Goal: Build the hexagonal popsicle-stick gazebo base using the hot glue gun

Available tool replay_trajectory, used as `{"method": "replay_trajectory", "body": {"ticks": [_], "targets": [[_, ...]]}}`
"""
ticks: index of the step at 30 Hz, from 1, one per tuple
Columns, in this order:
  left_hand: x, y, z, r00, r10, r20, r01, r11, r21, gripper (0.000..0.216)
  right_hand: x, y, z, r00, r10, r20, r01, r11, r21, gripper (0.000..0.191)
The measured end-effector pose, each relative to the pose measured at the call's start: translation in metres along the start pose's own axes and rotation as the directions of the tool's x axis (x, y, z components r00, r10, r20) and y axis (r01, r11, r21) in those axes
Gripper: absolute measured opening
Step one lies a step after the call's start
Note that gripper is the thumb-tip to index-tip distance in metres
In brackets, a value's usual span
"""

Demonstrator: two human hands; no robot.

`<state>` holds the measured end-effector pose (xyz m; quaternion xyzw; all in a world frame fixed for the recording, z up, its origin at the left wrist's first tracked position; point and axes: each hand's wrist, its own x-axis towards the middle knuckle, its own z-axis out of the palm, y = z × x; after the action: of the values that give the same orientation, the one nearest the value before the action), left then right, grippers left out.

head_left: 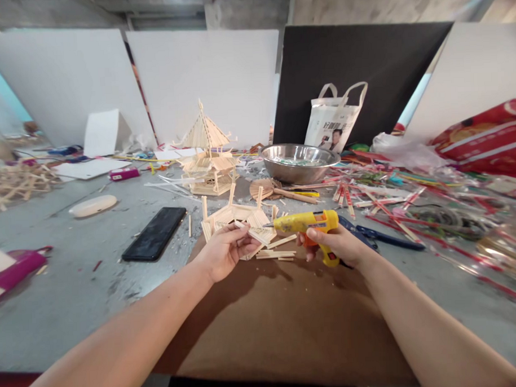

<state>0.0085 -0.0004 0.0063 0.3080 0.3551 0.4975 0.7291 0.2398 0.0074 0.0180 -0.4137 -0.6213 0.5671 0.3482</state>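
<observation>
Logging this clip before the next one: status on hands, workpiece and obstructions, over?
Left hand pinching a wooden stick. Right hand gripping yellow glue gun, nozzle toward the stick. Stick frame just beyond; loose sticks lying below the nozzle.

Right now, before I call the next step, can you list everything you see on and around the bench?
glue gun: one, yellow, centre, nozzle pointing left
stick panel: one, pale wood, at the nozzle
pagoda model: one, pale wood, behind the panel
bowl: one, steel, right of the pagoda model
phone: one, black, flat, centre left
tote bag: one, white, behind the bowl
blue-handled tool: one, right of the glue gun
brown board: one, near edge
table: one, grey
left hand: pinching the stick panel
right hand: gripping the glue gun
</observation>
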Motion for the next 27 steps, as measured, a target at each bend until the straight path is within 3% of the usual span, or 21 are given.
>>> {"method": "replay_trajectory", "body": {"ticks": [7, 12, 17, 23, 27], "targets": [[0.0, -0.001, -0.002, 1.0, 0.009, -0.021, -0.009, 1.0, -0.01, 0.011, -0.002, 0.001, -0.003, 0.999, -0.045, 0.028, 0.046, 0.999, -0.028, 0.037], [0.0, -0.005, -0.002, 0.995, 0.092, 0.041, -0.095, 0.993, 0.066, 0.004, -0.004, 0.0, -0.004, 0.998, -0.06, 0.008, 0.061, 0.996, -0.067, 0.038], [0.0, -0.008, -0.003, 0.979, 0.198, 0.042, -0.202, 0.962, 0.182, 0.014, -0.003, 0.001, -0.004, 0.998, -0.069, -0.001, 0.068, 0.993, -0.101, 0.037], [-0.003, -0.01, 0.001, 0.939, 0.341, 0.04, -0.307, 0.783, 0.54, 0.013, -0.002, 0.006, -0.006, 0.998, -0.04, -0.049, 0.034, 0.994, -0.105, 0.035], [-0.004, -0.011, 0.0, 0.905, 0.414, 0.097, -0.368, 0.649, 0.666, 0.014, -0.001, 0.008, -0.006, 0.998, -0.029, -0.06, 0.023, 0.994, -0.104, 0.036]]}}
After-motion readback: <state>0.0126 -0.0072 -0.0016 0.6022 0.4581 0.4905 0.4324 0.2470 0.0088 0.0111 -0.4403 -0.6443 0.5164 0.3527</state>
